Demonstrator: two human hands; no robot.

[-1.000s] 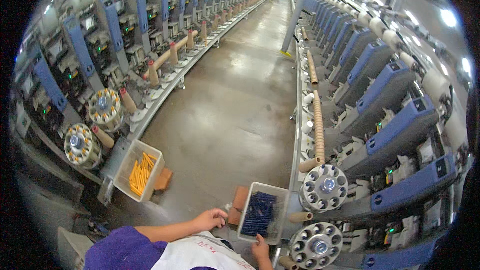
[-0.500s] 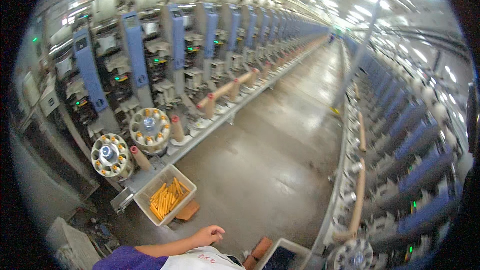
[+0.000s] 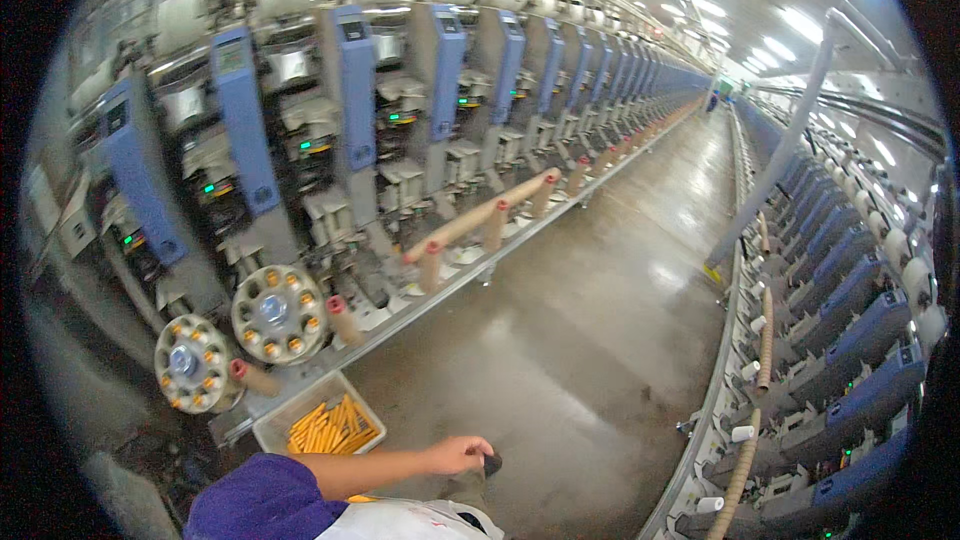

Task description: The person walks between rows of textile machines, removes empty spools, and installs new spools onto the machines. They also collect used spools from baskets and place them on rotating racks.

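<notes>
My left hand (image 3: pixel 462 454) hangs in front of me at the lower middle, its bare forearm coming out of a purple sleeve. The fingers are loosely curled together and nothing shows in them. Just below the fingertips a dark shoe (image 3: pixel 492 464) shows on the floor. Nearest to that arm is a pale plastic bin (image 3: pixel 371 416) holding many thin yellow-orange tubes (image 3: pixel 330 427); the forearm passes over its near side. My right hand is out of view.
Blue-and-grey winding machines (image 3: pixel 346 90) line the left side. Two round magazines (image 3: pixel 278 312) (image 3: pixel 197 363) of yellow-tipped bobbins stand by the bin. Red-topped cones (image 3: pixel 342 321) stand along the ledge. A grey slanted post (image 3: pixel 785 155) rises beside the right-hand machine row, beyond the floor aisle (image 3: pixel 560 340).
The view has shifted: the bin and magazines sit lower and further left, and the bin at lower right has left the picture. My left hand has moved right, its fingers more curled.
</notes>
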